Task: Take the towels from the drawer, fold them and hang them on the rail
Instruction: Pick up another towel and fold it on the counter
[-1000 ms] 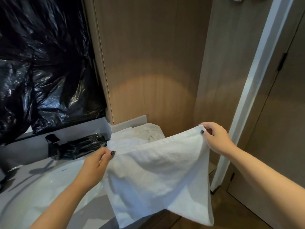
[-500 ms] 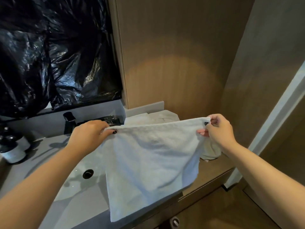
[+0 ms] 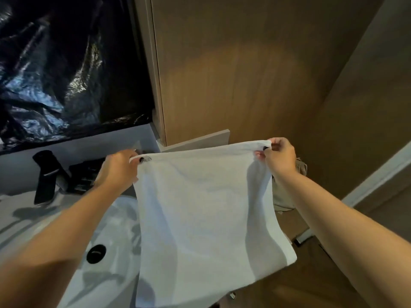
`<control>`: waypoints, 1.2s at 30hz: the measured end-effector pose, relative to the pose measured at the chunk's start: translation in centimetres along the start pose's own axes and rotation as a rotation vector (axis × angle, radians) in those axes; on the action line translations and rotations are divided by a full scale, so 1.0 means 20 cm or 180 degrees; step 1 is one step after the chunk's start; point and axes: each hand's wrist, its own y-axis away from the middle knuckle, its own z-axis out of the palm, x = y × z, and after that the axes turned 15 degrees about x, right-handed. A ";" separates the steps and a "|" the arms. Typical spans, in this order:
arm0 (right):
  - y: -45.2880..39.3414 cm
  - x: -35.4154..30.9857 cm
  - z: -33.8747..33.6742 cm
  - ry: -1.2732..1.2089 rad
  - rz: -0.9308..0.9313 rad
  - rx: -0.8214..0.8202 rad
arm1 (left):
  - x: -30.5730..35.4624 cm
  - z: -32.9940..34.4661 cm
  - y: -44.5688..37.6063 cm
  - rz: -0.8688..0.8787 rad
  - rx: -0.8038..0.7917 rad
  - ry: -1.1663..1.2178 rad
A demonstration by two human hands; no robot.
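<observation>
One white towel (image 3: 200, 218), soft terry, rectangular, hanging flat above the white basin (image 3: 106, 274); my left hand (image 3: 117, 170) and right hand (image 3: 280, 157) each pinch a top corner, stretched taut.

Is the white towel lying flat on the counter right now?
No, the white towel hangs in the air over the sink, pinched at its top corners by the left hand and right hand.
</observation>
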 end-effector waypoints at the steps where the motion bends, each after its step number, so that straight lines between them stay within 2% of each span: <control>1: -0.03 0.03 0.06 0.0060 0.0153 0.0016 | -0.02 0.06 -0.02 -0.0224 -0.0064 0.0208; 6: -0.07 0.20 0.31 0.0272 0.0710 0.0119 | -0.10 0.31 -0.04 -0.1435 -0.0139 0.1235; 8: -0.01 0.24 0.36 0.0383 0.0637 -0.0068 | -0.10 0.36 0.00 -0.1548 0.0151 0.1189; 9: 0.04 0.25 0.38 0.0458 0.0406 -0.0206 | -0.08 0.38 0.04 -0.1399 0.0358 0.1156; 11: 0.17 0.25 0.39 0.0531 -0.0557 -0.0455 | 0.01 0.40 0.15 -0.0718 0.0555 0.1385; 13: 0.33 0.24 0.42 0.0461 -0.1635 -0.0757 | 0.11 0.45 0.27 0.0103 0.0308 0.1573; 14: 0.39 0.25 0.44 0.0539 -0.1988 -0.1057 | 0.15 0.49 0.31 0.0452 0.0116 0.1499; 15: 0.44 0.25 0.46 0.0741 -0.2263 -0.1350 | 0.18 0.53 0.34 0.0752 -0.0043 0.1327; 17: 0.48 0.29 0.51 0.1233 -0.2589 -0.1602 | 0.19 0.61 0.37 0.1092 -0.0210 0.0911; 23: 0.35 0.42 0.55 0.1363 -0.2554 -0.1835 | 0.09 0.75 0.35 0.1159 -0.0316 0.0670; 27: 0.23 0.57 0.46 0.1435 -0.1874 -0.1739 | -0.08 0.75 0.41 0.1120 -0.0394 0.0641; 32: 0.16 0.66 0.35 0.2222 -0.1672 -0.1940 | -0.34 0.71 0.54 0.0113 -0.0773 0.0644; 34: 0.18 0.60 0.34 0.2093 -0.1453 -0.1940 | -0.33 0.67 0.55 0.0112 -0.0727 0.0657; 36: 0.25 0.53 0.32 0.1706 -0.1384 -0.1611 | -0.24 0.61 0.53 0.0030 -0.0418 0.0762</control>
